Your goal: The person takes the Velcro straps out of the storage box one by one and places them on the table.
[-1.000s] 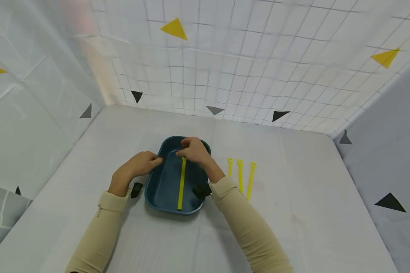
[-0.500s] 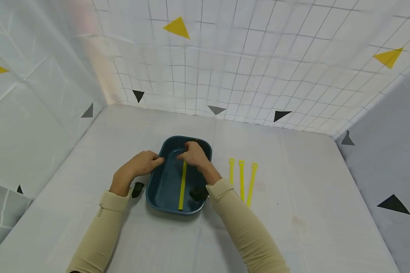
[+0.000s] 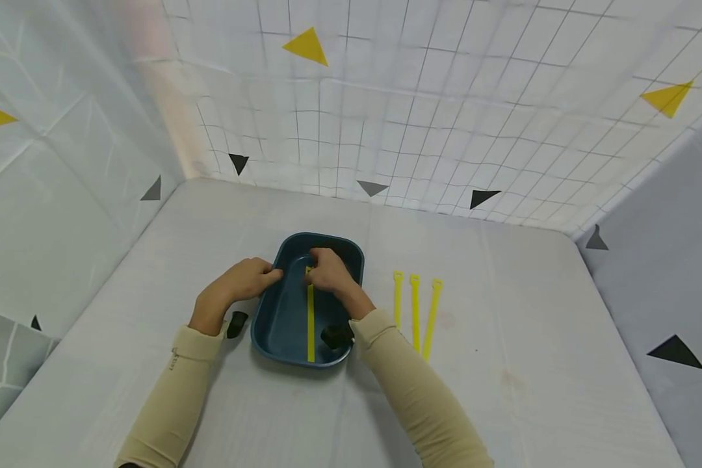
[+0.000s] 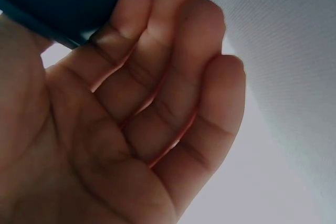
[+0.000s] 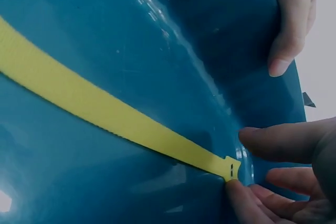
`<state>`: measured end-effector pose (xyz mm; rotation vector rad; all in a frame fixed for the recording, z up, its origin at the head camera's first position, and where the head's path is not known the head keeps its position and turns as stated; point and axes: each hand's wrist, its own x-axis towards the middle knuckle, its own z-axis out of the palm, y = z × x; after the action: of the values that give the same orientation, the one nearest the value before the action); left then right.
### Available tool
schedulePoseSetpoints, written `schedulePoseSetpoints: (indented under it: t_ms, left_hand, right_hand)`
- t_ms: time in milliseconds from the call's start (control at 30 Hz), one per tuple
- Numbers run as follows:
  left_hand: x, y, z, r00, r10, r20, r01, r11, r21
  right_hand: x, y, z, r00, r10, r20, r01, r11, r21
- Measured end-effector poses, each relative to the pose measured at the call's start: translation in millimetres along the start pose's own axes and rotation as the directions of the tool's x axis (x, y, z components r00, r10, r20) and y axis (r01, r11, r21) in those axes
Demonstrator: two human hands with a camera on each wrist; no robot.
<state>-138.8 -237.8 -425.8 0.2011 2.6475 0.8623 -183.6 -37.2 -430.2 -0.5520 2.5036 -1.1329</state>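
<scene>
A blue rectangular tray [image 3: 285, 318] stands on the table. At its left rim my left hand [image 3: 240, 283] grips the wall, thumb over the inside and the other fingers [image 4: 199, 45] outside. One yellow cable strap [image 3: 311, 322] with a slotted head lies lengthwise along the tray floor. My right hand [image 3: 331, 270] is inside the tray at the strap's far end. In the right wrist view, a fingertip touches the slotted head of the yellow strap [image 5: 126, 119], while the thumb [image 5: 273, 139] stays apart from it.
Right of the tray lie three more yellow straps [image 3: 415, 305] side by side, their near ends partly hidden by my right sleeve [image 3: 415, 383]. White sheeting with a grid [image 3: 409, 117] rises behind the table. Black wrist cameras [image 3: 337, 337] sit under both wrists.
My right hand has moved slightly toward me and left. The far end of the strap in the tray has swung left, so it lies straighter. My left hand has kept its grip.
</scene>
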Motion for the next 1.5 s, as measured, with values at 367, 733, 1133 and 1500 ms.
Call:
schedulePoseSetpoints:
  t_ms: [367, 733, 1133, 1500]
  left_hand:
    - [-2.1, 1.8, -3.5, 1.000, 0.014, 0.002, -0.014, 1.000, 0.001]
    - [-1.9, 1.0, -4.1, 1.000, 0.020, -0.008, -0.020, 1.000, 0.006]
    - [-0.9, 1.6, -3.8, 1.000, 0.018, -0.006, -0.018, 1.000, -0.008]
    - [-1.1, 2.8, -4.2, 1.000, 0.003, -0.004, -0.003, 1.000, -0.010]
  right_hand:
    - [7.8, 6, 7, 0.992, -0.125, 0.014, 0.125, 0.987, -0.103]
    - [11.7, 6, 8, 0.993, -0.117, 0.014, 0.118, 0.976, -0.186]
    - [8.4, 3, 7, 1.000, -0.014, 0.003, 0.014, 0.987, -0.159]
    - [5.6, 1, 7, 0.985, 0.061, -0.164, -0.059, 0.998, 0.019]
